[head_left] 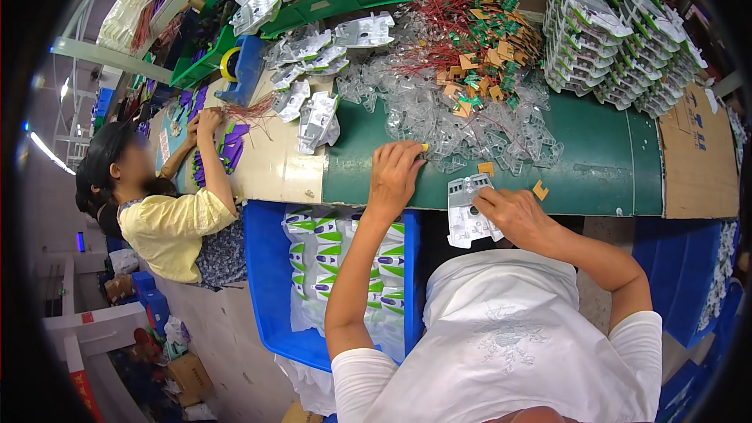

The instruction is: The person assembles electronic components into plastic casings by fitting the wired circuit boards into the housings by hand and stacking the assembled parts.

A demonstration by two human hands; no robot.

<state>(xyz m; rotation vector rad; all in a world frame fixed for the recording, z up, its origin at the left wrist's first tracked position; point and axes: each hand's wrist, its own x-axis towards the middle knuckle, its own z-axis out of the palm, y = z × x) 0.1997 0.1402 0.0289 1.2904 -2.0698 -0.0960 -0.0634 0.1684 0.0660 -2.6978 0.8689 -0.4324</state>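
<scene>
"What's the room like?"

"Busy workshop. Green benchtop (591, 164) is running across in front of me. Co-worker (168, 227) in a yellow top is working well off to the L of my hands, w/ purple pcs (232, 146) lying close by."

"And your hands?"

"Apart. R hand (513, 215) is gripping the R side of a white housing (464, 215); it's sitting between my hands at the near bench edge, dark slots along its far end. L hand (397, 178) is hovering just past the edge, fingers bent. Small yellow bit (424, 146) is showing at the fingertips; can't tell if I'm pinching it."

"What's around them?"

"Heap of clear plastic parts (509, 145) is lying just beyond both hands. Red wires (403, 35), green boards & tan pcs are piling up behind/on top. One loose tan pc (486, 168) is lying just beyond the housing, another notched one (540, 189) just past my R hand."

"Further out?"

"Stacked housings (587, 39) are standing beyond & R of my R hand, cardboard sheet (697, 164) nearer. Blue bin (263, 290) is sitting below my L hand, toward the L, w/ green-white parts (325, 254) lining up inside."
</scene>
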